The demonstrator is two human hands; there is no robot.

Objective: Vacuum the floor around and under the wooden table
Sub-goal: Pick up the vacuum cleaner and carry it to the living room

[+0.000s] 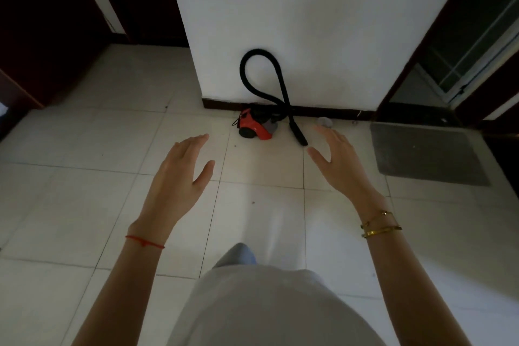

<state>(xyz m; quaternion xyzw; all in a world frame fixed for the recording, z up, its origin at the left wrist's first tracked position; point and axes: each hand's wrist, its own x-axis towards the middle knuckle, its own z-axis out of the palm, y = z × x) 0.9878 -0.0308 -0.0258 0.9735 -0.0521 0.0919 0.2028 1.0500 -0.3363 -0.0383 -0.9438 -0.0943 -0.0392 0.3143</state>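
Head view, and both hands are out in front over the tiled floor (84, 191). The left hand (179, 174) has its fingers (196, 140) straight and relaxed, holding nothing. The right hand (337, 166) matches it, fingers spread, nothing in it. A red string bracelet (144, 241) shows on the left wrist, gold bangles (380, 223) on the right.

Ahead sits the red canister vacuum (255, 126), on the floor right against the base of the white wall (309, 22). Its black hose (258, 76) loops up the wall, crosses itself and comes down to the black nozzle (299, 132), which rests on the tiles just right of the body. Neither hand touches the machine; they are near it but apart.

So the job looks barely begun: the vacuum is not yet picked up, no wooden table is in view, and all the cleaning is left. Small dark specks dot the tiles.

Around it: a grey doormat (427, 154) lies to the right by a dark-framed doorway (449, 50), and a small pale roundish object (325, 121), too blurred to name, sits by the skirting. The looped hose may need untangling first.
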